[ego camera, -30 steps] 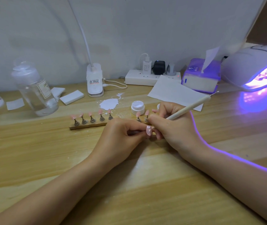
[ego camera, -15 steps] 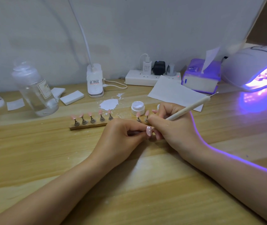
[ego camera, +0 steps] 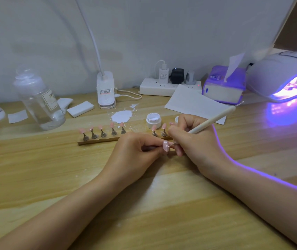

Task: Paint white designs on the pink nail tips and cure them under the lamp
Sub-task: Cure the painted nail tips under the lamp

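Wet white dots on pink nail tip [ego camera: 166, 146], risk of smearing.
Pinched on its stand by left hand [ego camera: 135, 152] above wooden table [ego camera: 35, 177]; dotting pen [ego camera: 211, 121] gripped by right hand [ego camera: 196, 141], working end at tip. Likely smudged by any slip, or fingertip contact before curing in lit UV lamp [ego camera: 281, 76].

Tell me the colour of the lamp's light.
Purple-violet glow from the lamp, seen in the head view.

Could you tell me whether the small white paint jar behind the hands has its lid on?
No, the small round white paint jar stands open, its white contents visible from above.
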Demonstrator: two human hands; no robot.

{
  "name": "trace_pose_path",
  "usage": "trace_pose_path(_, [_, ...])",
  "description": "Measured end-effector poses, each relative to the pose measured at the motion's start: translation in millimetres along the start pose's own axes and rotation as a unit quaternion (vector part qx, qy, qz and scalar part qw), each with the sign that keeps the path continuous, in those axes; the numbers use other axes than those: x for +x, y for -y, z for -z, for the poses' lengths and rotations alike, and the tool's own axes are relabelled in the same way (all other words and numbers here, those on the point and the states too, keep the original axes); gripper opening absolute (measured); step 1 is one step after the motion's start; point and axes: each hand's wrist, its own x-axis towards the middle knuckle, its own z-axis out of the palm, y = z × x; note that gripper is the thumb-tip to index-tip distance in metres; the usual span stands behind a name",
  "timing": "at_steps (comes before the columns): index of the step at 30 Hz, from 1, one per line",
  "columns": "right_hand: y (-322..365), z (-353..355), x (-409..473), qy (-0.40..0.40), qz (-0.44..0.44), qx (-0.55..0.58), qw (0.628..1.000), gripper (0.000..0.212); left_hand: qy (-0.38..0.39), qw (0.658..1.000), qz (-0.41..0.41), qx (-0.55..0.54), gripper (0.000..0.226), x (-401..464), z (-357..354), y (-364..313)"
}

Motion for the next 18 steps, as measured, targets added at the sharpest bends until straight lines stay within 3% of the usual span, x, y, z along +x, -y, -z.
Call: trace_pose_path(18, [4.2, -1.1, -3.2, 0.019, 0.017, -0.056, 0.998, 0.04, -0.006, 1.0, -0.006, 0.012, 0.016, -1.3, 1.5, -2.6])
